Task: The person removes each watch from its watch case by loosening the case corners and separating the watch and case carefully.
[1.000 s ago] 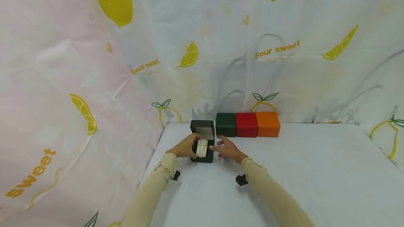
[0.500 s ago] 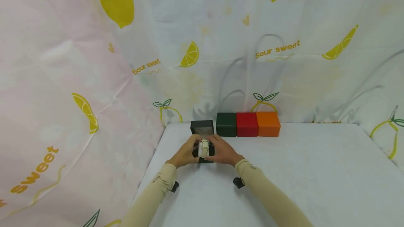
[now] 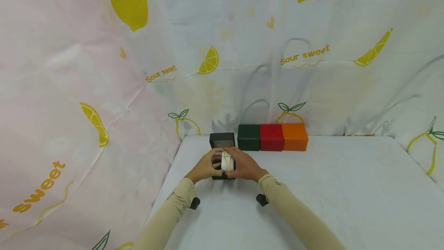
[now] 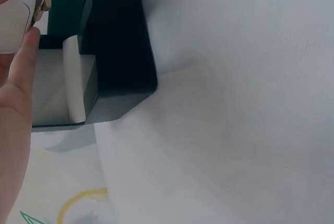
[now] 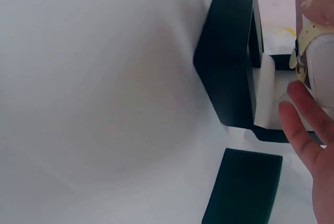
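A wristwatch [image 3: 228,163] with a cream strap and gold-toned case is wrapped around a white cushion [image 4: 13,20]. Both hands have it between them, in front of an open black box [image 3: 222,137] with a pale-lined lid. My left hand [image 3: 204,168] pinches the cushion from the left side, thumb low and fingers behind. From the right, my right hand [image 3: 245,166] grips it with curled fingers that cover part of the watch face. The right wrist view shows the strap's buckle [image 5: 301,67] near the right fingertips. The hands hide much of the box's base.
Right of the black box, a dark green box [image 3: 248,137], a red box [image 3: 271,137] and an orange box [image 3: 295,137] stand in a row, closed. A lemon-printed cloth [image 3: 229,88] hangs behind the white table [image 3: 347,188].
My right hand has come in from the right and taken hold of the cushion with the watch. The watch has come up out of the box, shifted slightly right, and turned.
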Tool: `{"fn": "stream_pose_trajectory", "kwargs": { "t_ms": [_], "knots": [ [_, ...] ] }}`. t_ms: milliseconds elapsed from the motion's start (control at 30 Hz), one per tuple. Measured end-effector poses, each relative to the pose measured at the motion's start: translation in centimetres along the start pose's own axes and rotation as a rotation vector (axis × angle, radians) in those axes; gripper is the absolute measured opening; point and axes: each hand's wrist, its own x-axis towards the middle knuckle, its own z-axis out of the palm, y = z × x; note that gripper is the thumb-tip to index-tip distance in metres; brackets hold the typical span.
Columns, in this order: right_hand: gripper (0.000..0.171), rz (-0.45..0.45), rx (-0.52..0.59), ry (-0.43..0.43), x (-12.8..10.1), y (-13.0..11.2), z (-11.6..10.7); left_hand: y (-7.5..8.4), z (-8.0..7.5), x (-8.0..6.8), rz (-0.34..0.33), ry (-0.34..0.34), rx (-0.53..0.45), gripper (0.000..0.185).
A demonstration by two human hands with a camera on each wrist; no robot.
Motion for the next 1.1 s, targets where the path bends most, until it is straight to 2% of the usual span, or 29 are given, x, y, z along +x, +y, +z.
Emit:
{"fn": "stream_pose_trajectory", "kwargs": {
  "t_ms": [267,433,533,733,967,1100],
  "knots": [
    [0.080,0.006,0.198,-0.042,-0.6,0.8,-0.1,0.2,0.3,-0.4,-0.091,-0.062,-0.067,0.076],
    [0.077,0.027,0.350,-0.041,-1.0,0.8,-0.4,0.5,0.3,-0.4,-0.099,-0.080,-0.107,0.074],
    [0.076,0.083,0.414,-0.050,-1.1,0.8,-0.6,0.5,0.1,-0.6,-0.100,-0.081,-0.120,0.072],
    [0.071,0.181,0.403,0.001,-1.4,1.2,-0.8,-0.3,-0.2,-1.0,-0.120,-0.037,-0.171,0.071],
    [0.031,0.298,0.488,-0.024,-1.5,1.6,-0.8,-1.2,-0.3,-0.9,-0.121,-0.022,-0.233,0.072],
    [0.020,0.307,0.430,0.009,-1.5,1.8,-0.7,-1.4,-0.1,-0.9,-0.139,-0.033,-0.219,0.072]
  ]
}}
